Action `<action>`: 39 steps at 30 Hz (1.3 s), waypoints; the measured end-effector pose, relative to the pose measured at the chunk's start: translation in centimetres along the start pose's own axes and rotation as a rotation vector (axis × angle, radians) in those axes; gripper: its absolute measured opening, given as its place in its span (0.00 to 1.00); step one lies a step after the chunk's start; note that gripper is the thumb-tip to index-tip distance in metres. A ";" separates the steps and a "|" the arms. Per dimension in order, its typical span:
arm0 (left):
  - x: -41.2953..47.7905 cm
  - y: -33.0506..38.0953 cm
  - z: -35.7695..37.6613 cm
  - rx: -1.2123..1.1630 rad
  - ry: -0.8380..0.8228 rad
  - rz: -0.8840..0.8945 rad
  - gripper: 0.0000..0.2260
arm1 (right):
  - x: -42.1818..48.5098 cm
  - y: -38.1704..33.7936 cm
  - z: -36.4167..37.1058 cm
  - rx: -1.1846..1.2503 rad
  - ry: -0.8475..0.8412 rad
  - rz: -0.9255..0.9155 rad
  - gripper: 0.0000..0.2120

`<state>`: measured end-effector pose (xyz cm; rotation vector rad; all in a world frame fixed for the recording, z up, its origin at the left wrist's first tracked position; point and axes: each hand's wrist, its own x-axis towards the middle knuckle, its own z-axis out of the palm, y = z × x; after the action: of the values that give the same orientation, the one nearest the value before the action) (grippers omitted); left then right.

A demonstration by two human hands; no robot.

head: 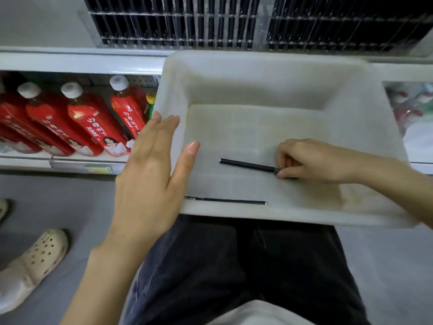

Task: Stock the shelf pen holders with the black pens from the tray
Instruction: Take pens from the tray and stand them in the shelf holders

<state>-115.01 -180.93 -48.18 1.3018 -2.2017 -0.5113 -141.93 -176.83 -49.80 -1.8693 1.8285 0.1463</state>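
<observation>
Right hand (311, 160) pinches one end of a black pen (248, 164) mid-frame in the white tray (257, 66), second pen (225, 201) along its lower wall, while the flat, relaxed left hand (150, 170) probably steadies the tray's left rim, pen holders (178, 22) up top.

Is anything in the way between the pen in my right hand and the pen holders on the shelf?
Only the far wall of the tray rises between the pen, pinched by the right hand, and the pen holders. Above that rim, nothing visible blocks the way.
</observation>
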 end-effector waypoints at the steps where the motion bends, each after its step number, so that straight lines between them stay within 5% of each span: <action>1: 0.0 0.1 -0.1 0.000 -0.005 -0.001 0.29 | 0.0 -0.1 0.1 -0.008 -0.002 -0.002 0.08; 8: 0.7 2.1 -0.7 0.269 -0.108 0.159 0.26 | -0.8 0.0 -0.9 0.073 0.026 0.046 0.08; 15: 6.2 9.1 2.4 0.321 -0.142 0.504 0.21 | -3.3 1.2 -5.9 0.716 0.422 -0.059 0.07; 19: 9.4 11.8 3.8 0.337 -0.229 0.526 0.21 | -6.0 2.4 -9.0 0.917 0.731 -0.111 0.04; 23: 11.4 15.1 5.5 0.156 -0.245 0.475 0.02 | -7.7 3.6 -10.8 1.013 0.968 -0.167 0.06; 32: 15.0 21.4 10.3 -0.474 -0.430 0.360 0.05 | -8.3 8.2 -13.2 1.019 1.165 -0.188 0.18; 39: 17.4 20.5 12.3 0.185 -0.056 0.664 0.21 | -8.2 14.5 -16.6 0.776 1.629 -0.031 0.19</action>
<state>-143.49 -186.12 -42.12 0.5641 -2.5878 -0.0861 -161.05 -175.96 -36.18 -1.2870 2.0266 -2.2797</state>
